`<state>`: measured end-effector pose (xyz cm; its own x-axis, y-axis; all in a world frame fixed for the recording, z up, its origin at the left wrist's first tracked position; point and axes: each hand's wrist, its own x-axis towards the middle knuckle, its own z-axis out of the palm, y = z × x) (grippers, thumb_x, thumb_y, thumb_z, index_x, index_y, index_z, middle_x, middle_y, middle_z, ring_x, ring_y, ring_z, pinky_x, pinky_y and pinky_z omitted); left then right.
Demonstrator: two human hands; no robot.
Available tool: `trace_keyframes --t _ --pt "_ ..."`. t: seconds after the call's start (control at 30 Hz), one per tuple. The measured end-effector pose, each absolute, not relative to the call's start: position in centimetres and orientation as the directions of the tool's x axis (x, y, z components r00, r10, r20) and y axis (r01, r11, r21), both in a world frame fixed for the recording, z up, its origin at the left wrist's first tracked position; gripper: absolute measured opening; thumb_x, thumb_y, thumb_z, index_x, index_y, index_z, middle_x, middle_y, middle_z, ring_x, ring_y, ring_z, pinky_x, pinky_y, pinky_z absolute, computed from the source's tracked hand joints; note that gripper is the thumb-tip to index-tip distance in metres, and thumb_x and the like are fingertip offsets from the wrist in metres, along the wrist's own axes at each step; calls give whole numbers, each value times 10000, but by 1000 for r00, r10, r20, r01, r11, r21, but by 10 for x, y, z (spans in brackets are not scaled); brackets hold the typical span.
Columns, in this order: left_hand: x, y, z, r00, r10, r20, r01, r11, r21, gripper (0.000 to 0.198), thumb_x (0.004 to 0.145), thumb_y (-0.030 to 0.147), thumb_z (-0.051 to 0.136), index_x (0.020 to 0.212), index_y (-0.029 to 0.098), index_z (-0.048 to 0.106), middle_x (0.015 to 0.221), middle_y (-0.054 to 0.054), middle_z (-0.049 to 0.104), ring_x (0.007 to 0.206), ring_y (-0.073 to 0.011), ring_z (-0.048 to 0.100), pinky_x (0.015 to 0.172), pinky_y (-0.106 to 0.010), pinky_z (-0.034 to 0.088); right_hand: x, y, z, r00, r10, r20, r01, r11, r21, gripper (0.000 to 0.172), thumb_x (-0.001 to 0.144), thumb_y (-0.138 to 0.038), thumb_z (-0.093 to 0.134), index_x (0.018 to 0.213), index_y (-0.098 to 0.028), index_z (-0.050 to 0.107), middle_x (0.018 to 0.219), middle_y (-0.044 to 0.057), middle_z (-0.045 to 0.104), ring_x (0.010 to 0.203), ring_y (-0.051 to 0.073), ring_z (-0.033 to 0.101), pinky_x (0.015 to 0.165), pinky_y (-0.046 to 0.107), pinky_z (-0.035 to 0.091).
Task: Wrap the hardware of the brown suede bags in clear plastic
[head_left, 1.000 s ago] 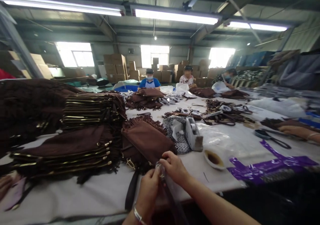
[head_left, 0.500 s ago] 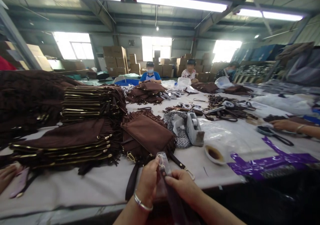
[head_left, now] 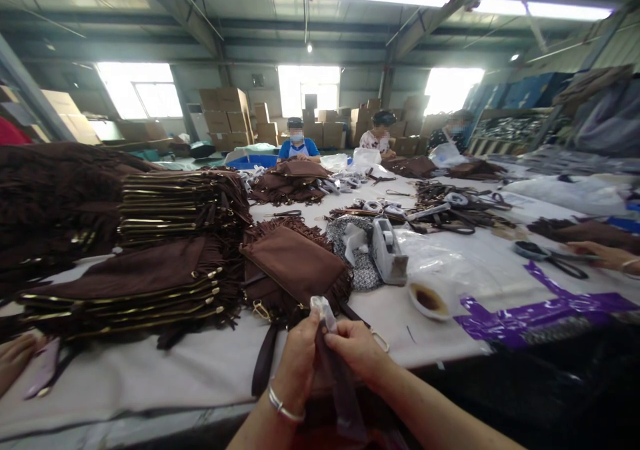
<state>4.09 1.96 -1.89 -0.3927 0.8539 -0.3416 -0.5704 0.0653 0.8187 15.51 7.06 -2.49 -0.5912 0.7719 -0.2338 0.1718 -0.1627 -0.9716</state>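
Hands: the left hand [head_left: 295, 363] and the right hand [head_left: 361, 351] are held close together at the near edge, fingertips pinched on a strap [head_left: 336, 378] from either side; neither is spread.
Tabletop [head_left: 200, 370]: covered in white cloth and crowded with goods.
Bag stacks: flat brown fringed bags with gold zips are piled in a low stack [head_left: 135, 290] and a taller stack [head_left: 175, 207], left of the hands.
Loose bag [head_left: 295, 263]: one fringed bag is laid tilted just beyond the hands, with a clasp at its near corner.
Purple film [head_left: 540, 313]: spread at the right, well apart from the hands.
Strap: dark and narrow, held upright above the table edge and cased in a clear plastic sleeve [head_left: 320, 305] whose top is seen between the thumbs; the lower end hangs out of view.
Tape dispenser [head_left: 387, 253]: set beside a shallow dish [head_left: 427, 299] of dark liquid.
Handling: the strap is judged light and limp, the sleeve slick and easily crumpled; a pinch near the top end, through the plastic, is judged the surest hold.
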Motion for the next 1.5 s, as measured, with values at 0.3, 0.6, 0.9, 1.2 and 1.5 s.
trace_keyframes --t 0.3,0.6,0.9,1.2,1.5 --pt "45 31 -18 -477 803 -357 -546 48 837 327 660 395 793 768 97 714 691 -52 690 610 -134 585 578 -250 445 180 63 -13 -551 805 -222 278 -73 -958 263 733 -367 631 581 -154 607 522 -27 516 521 110 425 494 226 310" --pt "45 32 -22 -464 826 -321 -555 11 832 322 672 368 795 807 83 731 753 -97 723 707 -176 632 665 -276 480 160 67 -31 -509 821 -261 157 -210 -965 299 755 -421 624 632 -150 601 537 -15 531 485 105 431 473 230 321" --pt "54 12 -27 -310 881 -358 -566 132 814 433 672 505 772 827 105 711 748 -88 716 663 -188 644 614 -283 489 160 70 -24 -516 827 -222 181 -148 -972 333 753 -462 607 645 -147 596 582 9 578 535 123 481 491 231 367" --pt "51 33 -16 -451 791 -414 -555 115 824 175 836 266 636 750 124 690 756 -125 731 698 -211 695 681 -318 555 164 63 -17 -560 798 -222 218 -116 -969 292 700 -422 619 584 -172 522 546 -19 503 511 102 404 478 230 304" --pt "24 34 -10 -351 818 -456 -602 176 779 238 857 278 646 889 51 709 831 -166 753 738 -206 709 679 -302 590 165 74 -17 -540 806 -243 245 -126 -961 215 697 -299 613 547 -168 532 491 -48 456 495 86 379 460 210 273"
